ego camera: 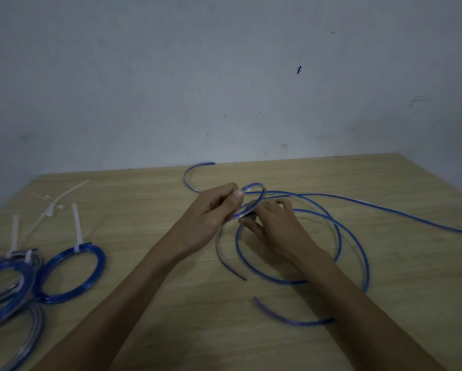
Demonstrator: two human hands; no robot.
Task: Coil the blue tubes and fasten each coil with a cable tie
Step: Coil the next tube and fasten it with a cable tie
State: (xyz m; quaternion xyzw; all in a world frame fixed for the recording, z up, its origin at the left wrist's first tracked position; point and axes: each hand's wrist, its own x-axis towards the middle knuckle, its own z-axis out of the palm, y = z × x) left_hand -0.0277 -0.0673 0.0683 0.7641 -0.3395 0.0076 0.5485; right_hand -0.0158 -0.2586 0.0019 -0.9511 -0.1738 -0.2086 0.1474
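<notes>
1. Left hand [213,210] pinches a small loop of the tube [339,231] above the counter [171,263].
2. Right hand [275,223] rests on the loop, fingers loosely spread.
3. Advice: keep turns even and stacked before reaching for ties [56,202].

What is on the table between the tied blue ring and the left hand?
Nothing: the head view shows bare table between the tied coil and the left hand.

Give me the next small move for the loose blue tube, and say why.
Probably draw another turn of the loose tube into the small loop that the left hand pinches. That loop is only begun, the right hand rests beside it, and most of the tube sprawls uncoiled on the table.
</notes>
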